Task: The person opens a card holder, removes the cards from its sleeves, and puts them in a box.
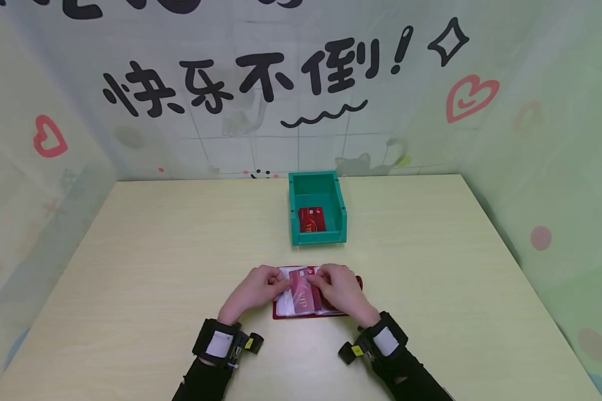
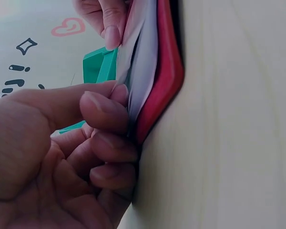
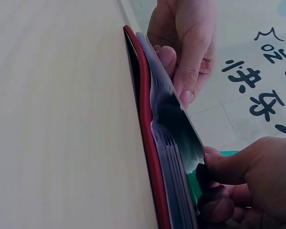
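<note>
A card holder with a red cover (image 1: 308, 317) lies open on the table, its clear plastic sleeves spread. A pinkish-red VIP card (image 1: 302, 295) sits slightly tilted at the sleeves, looking pale as if behind plastic. At the card's left side, my left hand (image 1: 265, 284) pinches the lifted edge of a clear sleeve (image 2: 142, 62) between thumb and fingertips. My right hand (image 1: 342, 287) pinches at the card's upper right corner, thumb on its face. How far the card lies inside the sleeve is hidden by the fingers.
Behind the holder stands a green bin (image 1: 319, 238) with a red VIP card (image 1: 311, 220) lying in it. The pale wooden table (image 1: 180, 250) reaches back to a printed cloth wall (image 1: 261, 150). Both wrists carry black camera straps.
</note>
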A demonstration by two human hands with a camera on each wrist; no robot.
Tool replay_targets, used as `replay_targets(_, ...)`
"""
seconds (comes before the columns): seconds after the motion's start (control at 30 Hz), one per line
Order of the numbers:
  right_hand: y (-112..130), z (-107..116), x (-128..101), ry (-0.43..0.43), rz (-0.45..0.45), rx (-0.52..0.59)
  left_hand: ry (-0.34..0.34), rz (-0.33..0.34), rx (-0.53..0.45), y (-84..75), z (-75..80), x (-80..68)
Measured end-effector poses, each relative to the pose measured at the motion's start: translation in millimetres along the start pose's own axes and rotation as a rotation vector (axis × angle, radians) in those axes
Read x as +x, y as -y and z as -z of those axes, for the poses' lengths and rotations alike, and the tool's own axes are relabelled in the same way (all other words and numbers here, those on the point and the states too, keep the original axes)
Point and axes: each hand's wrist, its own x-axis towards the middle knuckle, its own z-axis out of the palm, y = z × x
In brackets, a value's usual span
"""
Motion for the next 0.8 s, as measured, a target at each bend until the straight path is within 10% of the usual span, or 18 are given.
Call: replay_targets(0.8,-14.4,22.1,-6.1,0.084,-0.139,0.202,0.015,0.007,-0.018,2.9,-0.3,1.4)
